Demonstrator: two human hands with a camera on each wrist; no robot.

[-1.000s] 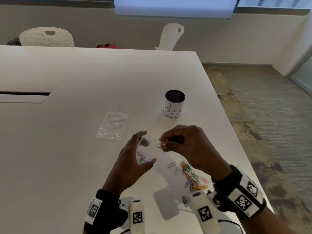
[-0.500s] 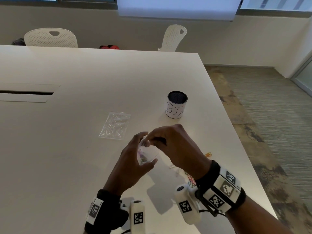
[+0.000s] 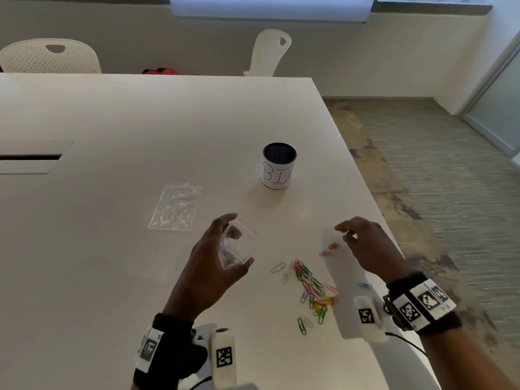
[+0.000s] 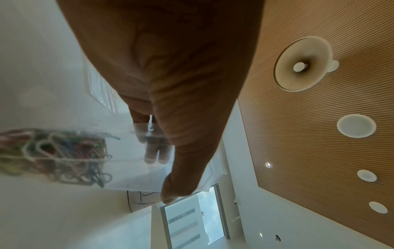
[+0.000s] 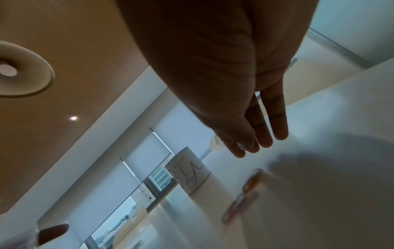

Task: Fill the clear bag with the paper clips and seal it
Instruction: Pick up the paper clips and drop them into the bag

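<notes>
nearest on the white table lies a loose heap of coloured clips, a few green and white ones strayed at its near edge, a blue one off to its right and a pale one at its far left. left of the heap the left hand holds the clear bag up off the table, thumb on the near side and fingers curled round the far side, so the mouth gapes toward the right. some clips already sit in the bag's bottom — the left wrist view shows them as a tangled bunch of clips in the bag, with fingertips seen through the plastic.

right of the heap the right hand hovers low over the table with nothing in it; its fingers are loosely bent and spread, and the right wrist view shows them almost straight. just under and left of those fingers lie two clips, one orange and one pink, touching end to end, apart from the main heap.

farther back and left, a flat bag lies on the table, well apart from both hands. beyond the hands stands a white cup with a dark inside and handwriting on its side, upright. at the far edge of the table stand two white chairs — a red thing shows between them.
</notes>
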